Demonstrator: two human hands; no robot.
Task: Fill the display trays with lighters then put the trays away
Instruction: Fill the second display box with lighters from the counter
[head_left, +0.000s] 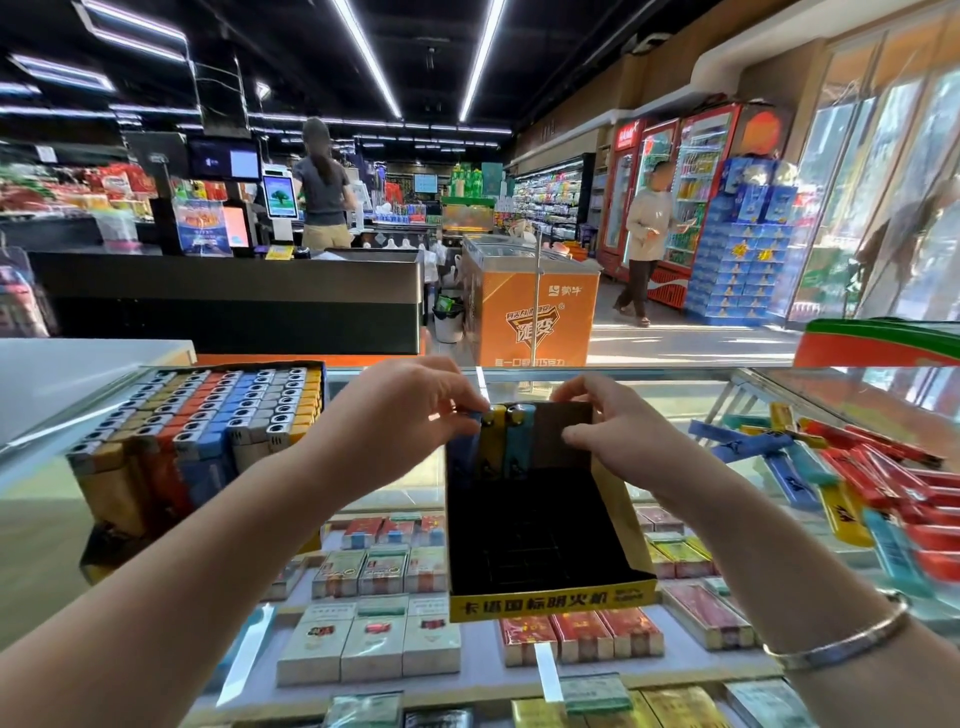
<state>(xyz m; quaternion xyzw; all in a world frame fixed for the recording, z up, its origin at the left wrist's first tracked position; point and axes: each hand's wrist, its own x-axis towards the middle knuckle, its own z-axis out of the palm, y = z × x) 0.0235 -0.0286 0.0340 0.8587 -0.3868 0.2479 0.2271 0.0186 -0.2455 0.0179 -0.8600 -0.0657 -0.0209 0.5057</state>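
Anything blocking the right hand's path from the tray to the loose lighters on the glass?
Nothing visible. The right hand grips the back wall of the yellow display tray; the loose lighters lie to its right on the glass counter, with bare glass between. The left hand holds the lighters in the tray's back row.

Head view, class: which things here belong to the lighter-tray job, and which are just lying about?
Job: open tray, full tray, loose lighters, left hand, right hand.

Lying about: cigarette packs, freezer, fridges.
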